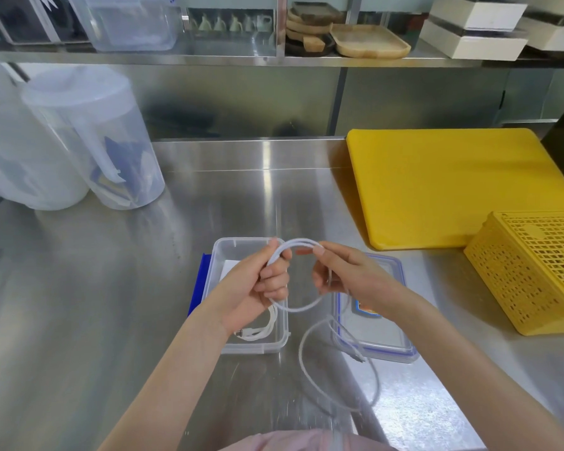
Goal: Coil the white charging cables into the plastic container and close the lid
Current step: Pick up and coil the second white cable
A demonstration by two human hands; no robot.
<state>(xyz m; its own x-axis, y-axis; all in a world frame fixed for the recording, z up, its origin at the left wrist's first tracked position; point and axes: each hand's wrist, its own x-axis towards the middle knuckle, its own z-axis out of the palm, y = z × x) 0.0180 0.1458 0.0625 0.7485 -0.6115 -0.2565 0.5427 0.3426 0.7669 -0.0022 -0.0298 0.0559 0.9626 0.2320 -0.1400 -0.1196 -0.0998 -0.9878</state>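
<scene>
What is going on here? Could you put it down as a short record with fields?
Setting: steel counter below a shelf
Left hand: grips the white cable being looped
Right hand: pinches the top of the same loop
Loose end: hangs down in a wide curl above the counter
Container: open, under the left hand, one coiled cable already inside
Lid: off, lying to the right of the container
Nearby: yellow cutting board, yellow basket, clear jug
Stage: coiling under way, lid not yet on
</scene>
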